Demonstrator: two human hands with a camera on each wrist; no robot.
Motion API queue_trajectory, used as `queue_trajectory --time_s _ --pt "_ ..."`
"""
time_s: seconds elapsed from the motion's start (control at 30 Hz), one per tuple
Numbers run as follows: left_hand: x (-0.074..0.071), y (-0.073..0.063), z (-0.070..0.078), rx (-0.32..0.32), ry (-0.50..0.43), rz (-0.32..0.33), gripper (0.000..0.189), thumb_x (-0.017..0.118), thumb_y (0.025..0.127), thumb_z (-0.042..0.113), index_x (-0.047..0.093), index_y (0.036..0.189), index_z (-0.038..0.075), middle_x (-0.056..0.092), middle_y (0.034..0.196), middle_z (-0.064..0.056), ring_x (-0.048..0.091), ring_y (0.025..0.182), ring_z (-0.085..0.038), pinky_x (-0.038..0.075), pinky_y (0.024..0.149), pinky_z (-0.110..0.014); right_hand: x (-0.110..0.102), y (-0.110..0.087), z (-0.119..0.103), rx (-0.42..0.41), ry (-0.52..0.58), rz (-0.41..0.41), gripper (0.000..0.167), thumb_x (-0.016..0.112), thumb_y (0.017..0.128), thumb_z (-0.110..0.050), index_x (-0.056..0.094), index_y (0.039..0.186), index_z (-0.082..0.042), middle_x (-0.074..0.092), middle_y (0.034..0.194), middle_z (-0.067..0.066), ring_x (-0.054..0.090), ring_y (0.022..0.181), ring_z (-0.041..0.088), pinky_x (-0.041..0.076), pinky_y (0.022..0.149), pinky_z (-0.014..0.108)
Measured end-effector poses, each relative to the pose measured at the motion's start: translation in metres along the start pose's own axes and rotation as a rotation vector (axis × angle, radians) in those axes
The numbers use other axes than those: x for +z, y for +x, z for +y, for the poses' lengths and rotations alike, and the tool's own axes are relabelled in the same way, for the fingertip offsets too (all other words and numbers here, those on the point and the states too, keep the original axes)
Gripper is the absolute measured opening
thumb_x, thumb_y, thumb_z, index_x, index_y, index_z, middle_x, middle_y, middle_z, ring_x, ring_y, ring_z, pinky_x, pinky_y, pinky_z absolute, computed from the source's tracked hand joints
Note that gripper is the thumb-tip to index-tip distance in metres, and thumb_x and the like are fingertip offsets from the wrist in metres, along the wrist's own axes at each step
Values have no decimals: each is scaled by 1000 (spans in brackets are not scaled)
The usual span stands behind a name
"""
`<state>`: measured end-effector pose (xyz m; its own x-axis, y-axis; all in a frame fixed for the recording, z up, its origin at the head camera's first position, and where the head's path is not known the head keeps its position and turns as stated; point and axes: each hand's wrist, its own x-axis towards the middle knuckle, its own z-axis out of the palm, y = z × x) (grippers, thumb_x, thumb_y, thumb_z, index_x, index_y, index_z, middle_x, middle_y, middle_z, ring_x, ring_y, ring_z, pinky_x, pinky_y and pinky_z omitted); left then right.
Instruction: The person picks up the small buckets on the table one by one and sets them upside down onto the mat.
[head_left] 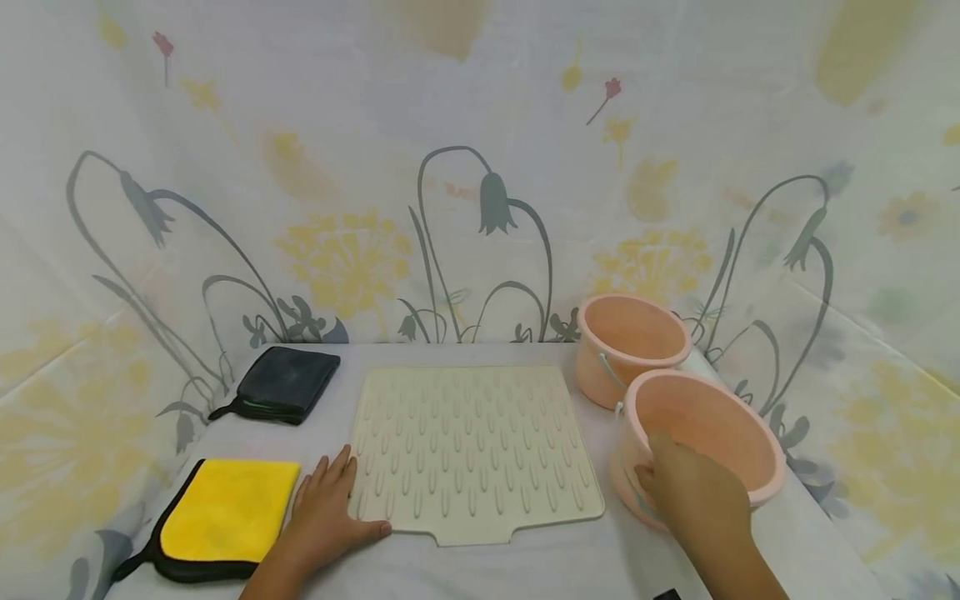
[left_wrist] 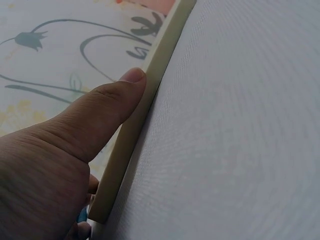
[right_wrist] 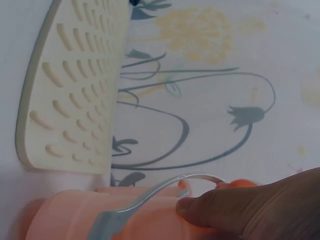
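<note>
A cream washboard [head_left: 472, 454] with rows of raised oblong ridges lies flat on the white-covered table. At its near left corner is my left hand [head_left: 318, 512], fingers extended along the left side and thumb [left_wrist: 117, 100] against the front edge. To the right stands the nearer pink bucket [head_left: 723, 425], upright with its wide mouth up. My right hand [head_left: 697, 492] grips its left rim, the fingers going inside and the thumb [right_wrist: 202, 210] on the outer wall. A pale grey bail handle [right_wrist: 150, 192] hangs at that bucket's side, close to the thumb.
Behind the held bucket stands a second pink bucket [head_left: 633, 329]. On the left lie a folded yellow cloth with black edging [head_left: 228, 508] and, farther back, a folded dark cloth [head_left: 288, 379]. A flower-printed curtain [head_left: 480, 108] surrounds the table's back and sides.
</note>
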<state>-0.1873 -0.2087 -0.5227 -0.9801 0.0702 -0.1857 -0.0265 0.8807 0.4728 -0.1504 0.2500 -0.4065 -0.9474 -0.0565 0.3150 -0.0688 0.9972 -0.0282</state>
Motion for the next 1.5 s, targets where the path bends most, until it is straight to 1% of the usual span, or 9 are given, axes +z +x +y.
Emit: queue_trajectory --time_s 0.2,0.37,0.43,0.53,0.67,0.83,1.13,1.23,1.5 --pt "-2 0 1 5 -3 5 137 87 61 76 35 159 -5 22 171 -26 12 155 -57 7 122 -73 -5 -3 -6 -27 3 96 40 85 84 -26 49 78 -11 39 54 -3 36 44 16 29 39 33" --pt "-2 0 5 10 -5 4 136 88 61 74 36 159 -4 23 171 -25 12 155 -57 7 122 -74 -5 -4 -10 -90 18 212 46 88 80 -29 45 76 -12 33 51 -5 30 43 15 26 38 32" --pt "-2 0 4 12 -2 3 136 88 61 74 36 159 -4 23 171 -25 13 155 -58 7 122 -74 -6 -3 -13 -100 42 214 48 88 80 -30 44 74 -13 32 51 -5 29 44 15 25 39 32" --pt "-1 1 2 8 0 -2 137 88 61 75 36 159 -4 23 171 -25 13 155 -58 7 122 -74 -10 -1 -21 -91 90 157 50 88 82 -32 42 73 -14 32 53 -4 30 46 14 26 41 31" --pt "0 2 -1 -2 1 -12 138 87 61 76 35 160 -3 22 171 -24 12 155 -57 5 122 -74 -17 1 -30 -47 172 46 49 87 86 -33 43 75 -14 35 57 -3 34 50 14 29 46 31" --pt "0 1 -1 -8 -4 -18 138 87 61 76 34 160 -3 21 172 -24 11 155 -56 4 122 -73 -21 6 -39 -26 237 14 45 85 88 -36 47 81 -13 37 58 -2 37 51 15 31 48 31" --pt "0 0 -1 -15 -9 -31 138 87 62 76 34 160 -5 20 172 -24 9 156 -57 4 122 -74 -20 16 -52 111 509 -121 48 75 93 -53 50 85 -12 43 65 -2 41 55 14 35 50 30" --pt "1 0 -1 -13 -8 -28 137 86 62 76 34 160 -5 20 172 -24 9 156 -57 4 122 -74 -17 17 -57 143 570 -120 50 75 92 -56 51 87 -12 45 66 0 44 56 15 38 51 30" --pt "0 -1 0 -5 -2 -13 137 86 62 76 35 159 -6 20 171 -25 9 155 -57 5 122 -73 -4 20 -67 180 690 -33 52 75 92 -56 56 89 -8 54 70 2 49 60 15 41 52 28"
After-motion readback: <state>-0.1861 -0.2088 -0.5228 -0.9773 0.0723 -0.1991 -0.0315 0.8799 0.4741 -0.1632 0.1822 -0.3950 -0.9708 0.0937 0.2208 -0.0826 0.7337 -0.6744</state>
